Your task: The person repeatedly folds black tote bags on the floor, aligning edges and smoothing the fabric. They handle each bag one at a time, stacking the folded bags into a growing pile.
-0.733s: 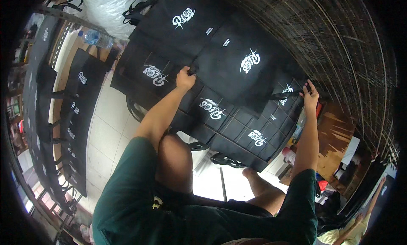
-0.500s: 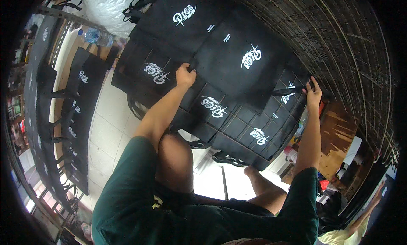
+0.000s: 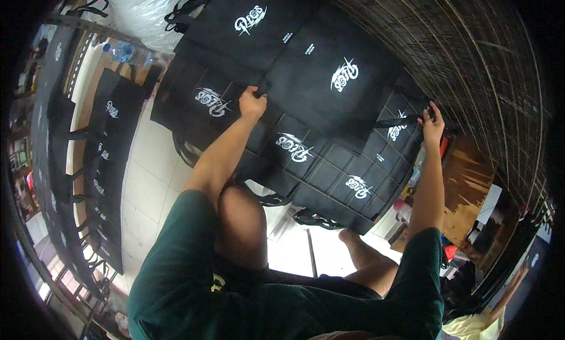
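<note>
In front of me a black fabric tote bag (image 3: 321, 102) with a white printed design lies over a wire rack and other black bags. My left hand (image 3: 253, 103) is closed in a pinch at the bag's near left corner, on what looks like its dark strap. On the right, a black strap (image 3: 391, 123) runs from the bag to my right hand (image 3: 432, 127), whose thumb and fingers close on its end. Under the wires, more printed black bags (image 3: 294, 149) lie flat. Beyond, another black bag (image 3: 235, 46) lies beside the held one.
A dark wire-mesh rack panel (image 3: 471, 57) rises at the far right. More black bags (image 3: 106, 157) hang or lie on a rack at left, near a plastic bottle (image 3: 126, 53) and a white plastic sack (image 3: 144, 16). A wooden board (image 3: 468, 175) stands right. Another person's arm (image 3: 511, 293) shows at lower right.
The view has shifted slightly. Both hands keep their hold on the bag and its strap, with only a small movement of the right fingers.
</note>
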Available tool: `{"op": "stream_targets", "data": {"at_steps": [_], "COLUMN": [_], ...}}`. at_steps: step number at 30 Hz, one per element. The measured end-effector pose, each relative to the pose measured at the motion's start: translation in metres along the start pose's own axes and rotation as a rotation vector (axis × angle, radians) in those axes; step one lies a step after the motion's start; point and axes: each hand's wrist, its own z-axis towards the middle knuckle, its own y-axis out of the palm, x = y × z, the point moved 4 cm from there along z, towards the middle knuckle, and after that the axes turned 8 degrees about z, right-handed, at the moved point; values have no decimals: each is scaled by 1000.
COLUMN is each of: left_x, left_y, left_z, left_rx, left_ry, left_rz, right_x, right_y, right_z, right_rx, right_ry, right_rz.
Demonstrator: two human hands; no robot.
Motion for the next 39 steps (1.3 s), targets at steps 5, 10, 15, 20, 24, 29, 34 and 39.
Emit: {"op": "stream_targets", "data": {"at_steps": [5,10,15,20,24,29,34,39], "left_x": [6,-4,14,-44,-60,-137,-73,-54], "left_y": [-1,1,-27,-67,-102,-156,-192,-229], "left_z": [-3,1,-18,-11,-73,-126,-193,-239], "left_rx": [13,17,19,118,-35,79,-63,-364], "left_ry": [-4,-8,137,134,19,-36,103,249], "left_rz": [39,50,113,-99,-386,-482,-487,-251], "right_x": [3,2,35,88,127,109,81,-57], "right_y": [-3,-4,-23,-62,-94,-108,-157,-214], "right_z": [-4,-8,-16,-71,-168,-279,-342,-358], "right_rx": [37,28,110,151,46,-24,45,173], "right_ry": [-25,-11,40,158,63,291,137,-194], "right_rz": [18,-9,56,-202,-317,-273,-112,-176]}}
